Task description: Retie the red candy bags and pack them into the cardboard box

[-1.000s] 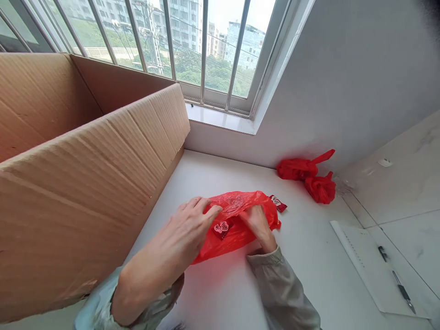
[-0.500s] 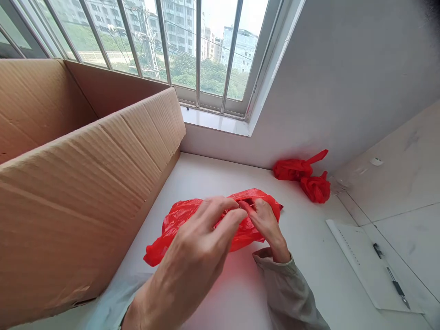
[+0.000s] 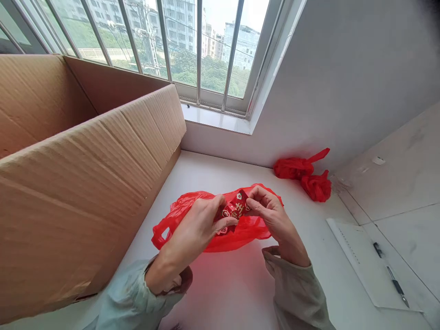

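A small dark red wrapped packet (image 3: 237, 207) with pale printed characters is held between my hands, above a red plastic bag (image 3: 227, 245) spread on the white surface. My left hand (image 3: 201, 220) is closed round its left end, the thumb along its lower side. At the packet's right end my right hand (image 3: 270, 208) pinches the corner between thumb and fingers. Another bit of printed red wrapper (image 3: 222, 230) shows just under my left thumb; whether it is a second packet I cannot tell. The bag's left handle loop lies by my left wrist.
A large open cardboard box (image 3: 103, 183) stands on the left. Two tied red bags (image 3: 316, 185) lie by the wall at the back right. A paper pad (image 3: 364, 266), a pen (image 3: 398, 286) and a pen cap (image 3: 378, 250) are at the right. The barred window (image 3: 199, 55) is behind.
My left hand has moved down onto the bag and now grips the red packet, which has come into view. My right hand has shifted slightly and holds its other end. The bag lies flatter.
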`<state>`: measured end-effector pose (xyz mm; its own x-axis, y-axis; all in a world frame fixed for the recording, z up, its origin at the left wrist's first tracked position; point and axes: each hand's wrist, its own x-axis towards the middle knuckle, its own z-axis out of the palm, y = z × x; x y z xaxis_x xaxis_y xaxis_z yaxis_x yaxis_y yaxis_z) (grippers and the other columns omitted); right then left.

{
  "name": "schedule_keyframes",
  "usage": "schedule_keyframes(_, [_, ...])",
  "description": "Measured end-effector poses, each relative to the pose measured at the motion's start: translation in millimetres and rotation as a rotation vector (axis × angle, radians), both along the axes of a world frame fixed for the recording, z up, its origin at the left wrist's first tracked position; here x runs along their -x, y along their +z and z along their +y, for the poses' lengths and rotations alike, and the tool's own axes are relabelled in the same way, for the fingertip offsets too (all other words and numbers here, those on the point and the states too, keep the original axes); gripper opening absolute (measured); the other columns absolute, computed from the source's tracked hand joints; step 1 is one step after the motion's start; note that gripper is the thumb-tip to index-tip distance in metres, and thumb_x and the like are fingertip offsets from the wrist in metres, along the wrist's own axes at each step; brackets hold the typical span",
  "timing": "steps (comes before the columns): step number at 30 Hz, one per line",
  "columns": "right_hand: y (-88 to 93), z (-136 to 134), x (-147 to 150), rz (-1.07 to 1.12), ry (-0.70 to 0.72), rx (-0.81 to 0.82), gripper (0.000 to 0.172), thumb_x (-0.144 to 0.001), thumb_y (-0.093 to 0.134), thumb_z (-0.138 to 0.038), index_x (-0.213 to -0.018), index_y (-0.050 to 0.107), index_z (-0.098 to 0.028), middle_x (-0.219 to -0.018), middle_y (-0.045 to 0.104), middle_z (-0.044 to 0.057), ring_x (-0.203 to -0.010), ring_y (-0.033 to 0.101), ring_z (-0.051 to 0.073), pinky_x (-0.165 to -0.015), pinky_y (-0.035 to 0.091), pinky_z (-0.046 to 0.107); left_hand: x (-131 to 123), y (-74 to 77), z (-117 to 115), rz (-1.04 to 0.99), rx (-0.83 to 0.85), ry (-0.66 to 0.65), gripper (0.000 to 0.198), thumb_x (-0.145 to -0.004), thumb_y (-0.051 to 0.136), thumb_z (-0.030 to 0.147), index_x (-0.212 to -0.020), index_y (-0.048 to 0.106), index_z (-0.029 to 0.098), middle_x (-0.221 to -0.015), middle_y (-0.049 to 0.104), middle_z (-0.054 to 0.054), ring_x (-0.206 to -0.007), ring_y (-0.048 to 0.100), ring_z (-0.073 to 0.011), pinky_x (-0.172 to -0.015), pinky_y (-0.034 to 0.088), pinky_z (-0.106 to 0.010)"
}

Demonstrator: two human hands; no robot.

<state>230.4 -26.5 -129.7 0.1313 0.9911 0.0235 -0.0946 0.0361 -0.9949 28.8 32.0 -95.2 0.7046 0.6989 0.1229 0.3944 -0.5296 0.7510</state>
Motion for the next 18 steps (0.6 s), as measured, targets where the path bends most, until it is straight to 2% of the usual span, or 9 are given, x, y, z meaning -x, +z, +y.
schedule_keyframes(3, [3.8,-2,1,-0.016,0.047,-0.01,0.022,-0.09,0.066,-0.042,-0.087,0.058,-0.022,-0.088,0.062,-0.001,-0.081,0.06,0.013,-0.079,0.054,0.028,-2,0.9,5,-0.041,0.126,0.011,0.022,-0.09,0.067,0.035,-0.077,0.056,0.021,-0.073,0.07,0.007,-0.067,0.062,-0.0133,-0.06,0.04,-0.025])
schedule_keyframes(7, [7.7,-6,3,-0.163,0.118,-0.012,0.025,-0.089,0.067,-0.046,-0.09,0.057,-0.023,-0.072,0.055,-0.003,-0.063,0.051,0.011,-0.061,0.044,0.024,-2,2.1,8,-0.066,0.208,-0.021,0.017,-0.086,0.069,0.03,-0.077,0.059,0.021,-0.071,0.069,0.006,-0.066,0.062,-0.0126,-0.058,0.042,-0.023])
schedule_keyframes(11, [11.4,-10,4,-0.268,0.017,-0.024,0.028,-0.09,0.065,-0.048,-0.082,0.057,-0.022,-0.064,0.048,-0.005,-0.057,0.041,0.01,-0.053,0.034,0.023,-2,4.1,7,-0.113,0.239,-0.064,0.016,-0.085,0.07,0.03,-0.077,0.061,0.02,-0.073,0.07,0.005,-0.069,0.065,-0.0128,-0.06,0.044,-0.022])
schedule_keyframes(18, [22.7,-19,8,-0.109,-0.089,-0.059,0.032,-0.087,0.07,-0.047,-0.077,0.055,-0.019,-0.063,0.048,-0.006,-0.054,0.039,0.007,-0.05,0.033,0.02,-5,10.8,2,-0.246,0.268,-0.157,0.021,-0.096,0.06,0.038,-0.084,0.06,0.021,-0.075,0.071,0.006,-0.07,0.067,-0.0115,-0.064,0.048,-0.02])
